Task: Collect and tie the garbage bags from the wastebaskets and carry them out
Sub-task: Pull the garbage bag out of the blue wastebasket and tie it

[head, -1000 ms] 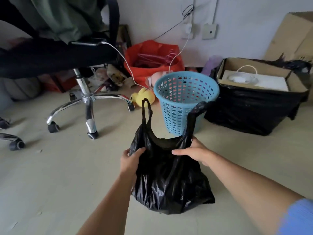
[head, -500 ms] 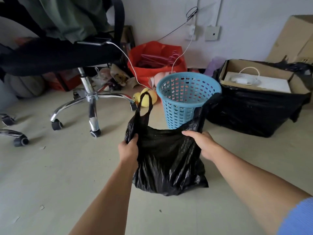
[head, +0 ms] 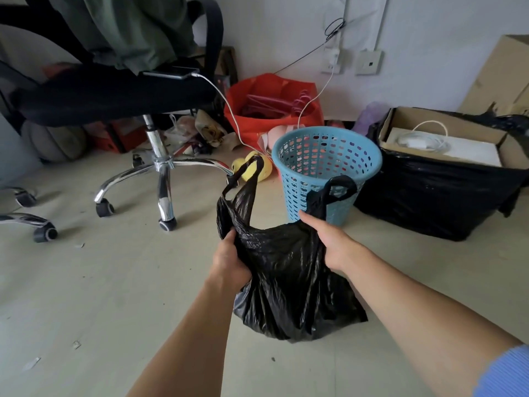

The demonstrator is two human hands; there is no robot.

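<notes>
A black garbage bag (head: 289, 282) stands on the floor in front of me, its two loop handles sticking up. My left hand (head: 230, 259) grips the bag's left top edge just below the left handle. My right hand (head: 329, 242) grips the right top edge under the right handle. Behind the bag stands a blue perforated wastebasket (head: 323, 170), upright, with no liner in it.
An office chair (head: 160, 156) with a phone and cable on its seat stands at left. A red bag (head: 272, 110) and a yellow toy (head: 254, 170) lie by the wall. At right sits a cardboard box (head: 440, 138) wrapped in black plastic.
Both hands have slid along the bag's top edge toward the handles and closed tighter on it. The bag's mouth has narrowed and my view has moved closer.
</notes>
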